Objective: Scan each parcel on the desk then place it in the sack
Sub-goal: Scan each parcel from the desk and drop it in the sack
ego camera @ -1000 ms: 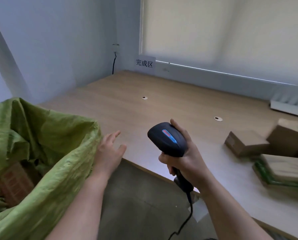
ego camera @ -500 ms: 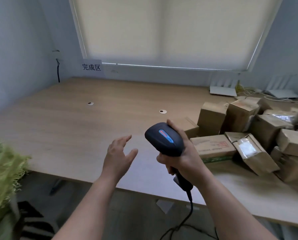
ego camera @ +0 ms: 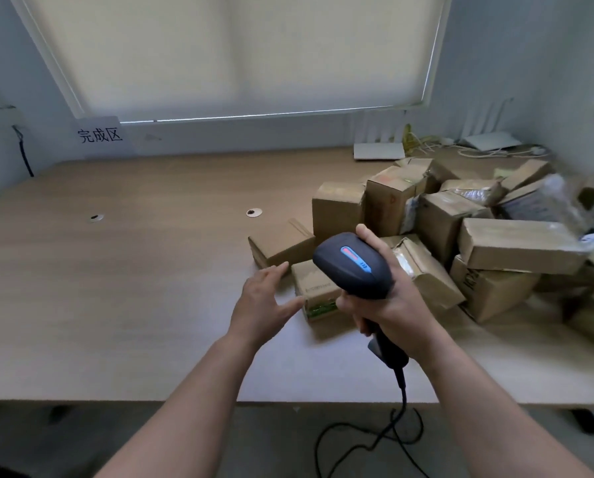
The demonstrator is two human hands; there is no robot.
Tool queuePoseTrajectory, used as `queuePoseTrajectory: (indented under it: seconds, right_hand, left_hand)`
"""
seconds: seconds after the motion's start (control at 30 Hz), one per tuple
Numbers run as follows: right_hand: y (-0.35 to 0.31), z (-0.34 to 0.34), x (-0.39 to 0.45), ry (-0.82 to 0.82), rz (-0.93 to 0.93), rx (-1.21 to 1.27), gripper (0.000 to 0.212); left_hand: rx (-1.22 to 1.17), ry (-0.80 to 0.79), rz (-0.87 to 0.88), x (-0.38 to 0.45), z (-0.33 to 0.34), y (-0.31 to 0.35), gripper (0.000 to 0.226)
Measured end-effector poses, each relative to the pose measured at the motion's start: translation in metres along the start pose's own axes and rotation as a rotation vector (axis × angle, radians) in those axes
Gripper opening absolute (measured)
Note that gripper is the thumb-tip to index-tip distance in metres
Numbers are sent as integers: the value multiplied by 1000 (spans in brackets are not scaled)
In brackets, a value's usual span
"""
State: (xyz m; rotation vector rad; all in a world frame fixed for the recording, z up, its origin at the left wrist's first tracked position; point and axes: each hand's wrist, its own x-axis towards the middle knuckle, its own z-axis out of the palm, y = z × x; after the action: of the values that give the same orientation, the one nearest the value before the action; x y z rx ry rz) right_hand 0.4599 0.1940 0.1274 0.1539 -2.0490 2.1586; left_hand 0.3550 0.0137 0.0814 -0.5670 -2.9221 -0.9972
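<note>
A wide wooden bench (ego camera: 116, 288) fills most of the view, running back to a wall under a drawn roller blind (ego camera: 236, 53). On its right half lies a heap of parcels (ego camera: 478, 236), mostly brown cardboard boxes taped shut, some tilted against one another, with a few items wrapped in clear or grey plastic at the far right. What the boxes hold cannot be seen. The sack is out of view.

At the near-left edge of the heap, one small box (ego camera: 281, 241) lies beside a flat carton (ego camera: 318, 293) with a green band along its lower side and a line of print too small to read. Behind the heap, against the wall, sit two white routers (ego camera: 378, 150) with upright antennas and a tangle of pale cables.

A white sign (ego camera: 99, 135) on the wall at the bench's back left reads "完成区" in dark characters.

The right hand (ego camera: 388, 305) is wrapped firmly round the grip of a black barcode scanner (ego camera: 352, 265), held above the flat carton; a red and blue marking shows on its head, and its black cord (ego camera: 397, 429) drops past the bench edge to loop on the floor. The left hand (ego camera: 264, 301) is spread, fingers straight, its fingertips at the small box and its thumb at the flat carton's left side; actual contact cannot be confirmed.

Two small round grommets (ego camera: 254, 212) dot the bare bench top.
</note>
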Motion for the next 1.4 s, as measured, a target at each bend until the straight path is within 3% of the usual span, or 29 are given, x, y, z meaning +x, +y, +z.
queuePoseTrajectory:
  seconds: [0.67,0.83,1.13,1.3,1.4]
  right_hand:
    - [34,-63,25,229,86,-127,96]
    - [46,-53,22,218,123,-104,95]
    - [34,-31,25,169,73,-68,96]
    - [28,-16,27,123,43,-29,95]
    - [23,-8,27,108,44,-62,94]
  left_hand:
    - [481,-445,74,103,81,-19,93]
    - [424,-390,75,91,75,-23,89]
    - [234,-499,-116,45,33,-48,88]
    - [45,-586,-251,34,1,-68,103]
    - [24,-507,-253,34,-4,-73,75]
